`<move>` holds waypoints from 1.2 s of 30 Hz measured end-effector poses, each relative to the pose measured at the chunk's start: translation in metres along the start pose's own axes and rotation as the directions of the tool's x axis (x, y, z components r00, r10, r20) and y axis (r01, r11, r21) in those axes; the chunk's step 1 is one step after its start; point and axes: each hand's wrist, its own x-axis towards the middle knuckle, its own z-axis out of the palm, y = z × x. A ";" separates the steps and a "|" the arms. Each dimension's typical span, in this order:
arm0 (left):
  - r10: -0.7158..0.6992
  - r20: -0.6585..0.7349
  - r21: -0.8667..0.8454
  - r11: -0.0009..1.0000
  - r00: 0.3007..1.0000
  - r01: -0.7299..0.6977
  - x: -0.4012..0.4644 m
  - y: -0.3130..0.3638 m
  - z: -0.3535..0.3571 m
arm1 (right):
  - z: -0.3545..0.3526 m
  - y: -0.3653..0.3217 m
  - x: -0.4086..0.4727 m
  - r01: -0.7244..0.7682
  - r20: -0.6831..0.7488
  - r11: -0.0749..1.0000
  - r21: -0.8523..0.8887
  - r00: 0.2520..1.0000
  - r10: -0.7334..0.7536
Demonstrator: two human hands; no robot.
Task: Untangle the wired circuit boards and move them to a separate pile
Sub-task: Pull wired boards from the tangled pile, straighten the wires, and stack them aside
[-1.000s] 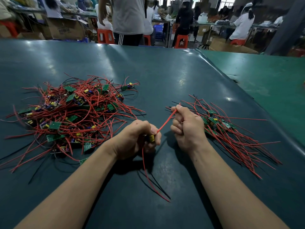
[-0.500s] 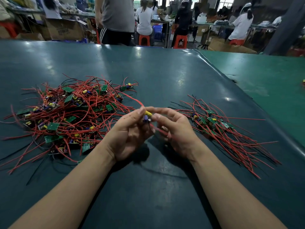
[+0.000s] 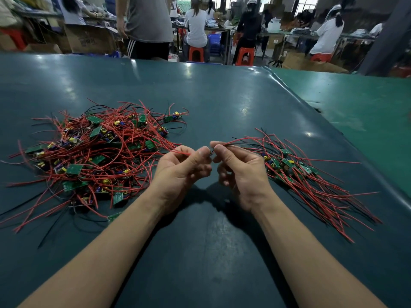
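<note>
Head view: both hands' fingers (image 3: 201, 155) hide the pinched board; wires (image 3: 242, 140) show.

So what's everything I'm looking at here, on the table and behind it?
tangled pile: one, red and black wires with green boards, table left
sorted pile: one, same colours, wires lying roughly parallel, table right
held board: one, mostly hidden, between both hands' fingertips
table: one, dark teal
neighbouring table: one, lighter green, right
stools: several, orange, background
workers: several, background
left hand: pinching the board
right hand: pinching the board
</note>
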 end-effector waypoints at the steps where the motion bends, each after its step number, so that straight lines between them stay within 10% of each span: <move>1: 0.009 0.004 0.020 1.000 1.000 -0.009 0.000 -0.002 0.000 | 0.000 0.000 0.001 0.000 -0.036 1.000 -0.016 0.999 -0.001; 27: 0.007 0.031 0.012 1.000 1.000 -0.007 -0.001 -0.001 0.000 | -0.032 -0.013 0.019 0.177 -0.613 0.967 0.185 0.789 -0.027; 36: -0.067 -0.048 -0.204 0.977 0.997 0.056 0.003 0.008 -0.005 | -0.012 0.000 0.012 -0.216 -0.297 0.967 -0.134 0.940 0.168</move>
